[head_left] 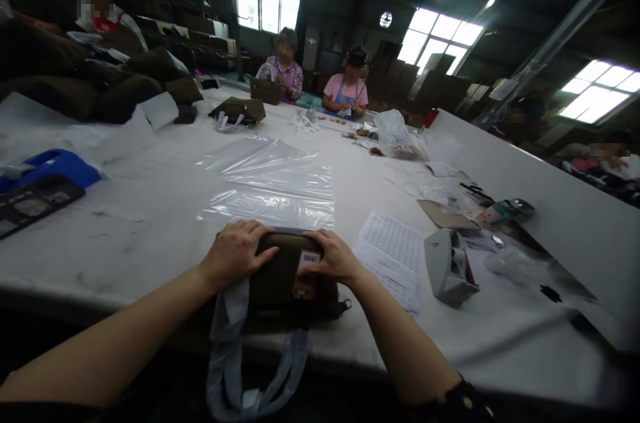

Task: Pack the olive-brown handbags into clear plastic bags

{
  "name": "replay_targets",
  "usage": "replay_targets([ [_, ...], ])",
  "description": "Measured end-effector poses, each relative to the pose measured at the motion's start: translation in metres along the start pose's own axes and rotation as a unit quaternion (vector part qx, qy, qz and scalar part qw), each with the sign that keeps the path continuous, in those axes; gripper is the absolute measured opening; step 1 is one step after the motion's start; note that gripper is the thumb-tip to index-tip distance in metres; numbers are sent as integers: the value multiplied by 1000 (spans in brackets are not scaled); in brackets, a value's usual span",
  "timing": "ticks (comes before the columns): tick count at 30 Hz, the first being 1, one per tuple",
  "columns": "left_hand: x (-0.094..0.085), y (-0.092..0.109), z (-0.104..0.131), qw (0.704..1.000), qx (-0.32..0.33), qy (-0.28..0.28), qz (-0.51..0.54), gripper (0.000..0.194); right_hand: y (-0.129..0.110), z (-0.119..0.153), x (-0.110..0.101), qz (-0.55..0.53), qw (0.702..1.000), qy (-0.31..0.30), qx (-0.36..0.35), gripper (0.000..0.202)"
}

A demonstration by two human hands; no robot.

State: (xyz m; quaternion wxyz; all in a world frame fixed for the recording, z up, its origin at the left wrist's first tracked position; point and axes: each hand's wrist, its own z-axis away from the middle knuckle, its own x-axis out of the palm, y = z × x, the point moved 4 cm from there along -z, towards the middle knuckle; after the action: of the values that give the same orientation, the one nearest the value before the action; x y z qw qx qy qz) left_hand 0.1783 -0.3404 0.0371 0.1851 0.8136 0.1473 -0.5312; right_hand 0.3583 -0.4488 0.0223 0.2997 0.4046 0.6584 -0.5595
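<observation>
— At the near edge of the white table (165, 250), right in front of you, is the dark brown bag (280, 270), between your two hands. Its top edge faces away from you, and its pale-wrapped handles (223, 370) hang toward you, past the table's edge.

— And how are the hands set?

— Your left hand (239, 253) is half curled over the bag's far left corner, fingers on the top edge, thumb stretched across the front. Your right hand (337, 260) grips the far right corner in the same way, its thumb lying over the barcode label (310, 258). Both have hold of the bag; how firmly, I can't tell.

— What lies nearest to it?

— Just beyond your fingers, clear plastic sheets (280, 186) lie flat and shiny. To your right is a printed paper (393, 253), with a white box (445, 270) just beside it and a bottle (505, 212) lying farther off.

— And farther out?

— Well to your left there's a blue object (63, 166), with a heap of brown bags (125, 93) behind it. Across the table, another brown bag (243, 111) lies near a person in a patterned top (295, 80). Beside that person, you can see one in a pink top (334, 86), hands together over the table.
</observation>
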Motion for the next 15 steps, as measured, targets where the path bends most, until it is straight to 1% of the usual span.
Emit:
replay_targets([
  [2,-5,9,10,1000,15,3,3,37,-13,14,-3,17,1000,3,5,72],
  [4,-6,11,13,1000,21,-3,8,36,-23,18,-5,38,999,8,12,61],
  [7,-3,4,5,999,7,-24,19,35,-31,9,-2,70,996,19,50,41],
  [10,4,-8,-8,997,-24,-55,42,33,-35,-6,12,126,987,40,95,25],
  [13,14,-19,-12,993,-56,-76,71,30,-35,-20,26,176,974,67,126,26],
  [15,25,-29,-11,991,-69,-76,82,29,-30,-27,31,168,973,67,146,31],
])
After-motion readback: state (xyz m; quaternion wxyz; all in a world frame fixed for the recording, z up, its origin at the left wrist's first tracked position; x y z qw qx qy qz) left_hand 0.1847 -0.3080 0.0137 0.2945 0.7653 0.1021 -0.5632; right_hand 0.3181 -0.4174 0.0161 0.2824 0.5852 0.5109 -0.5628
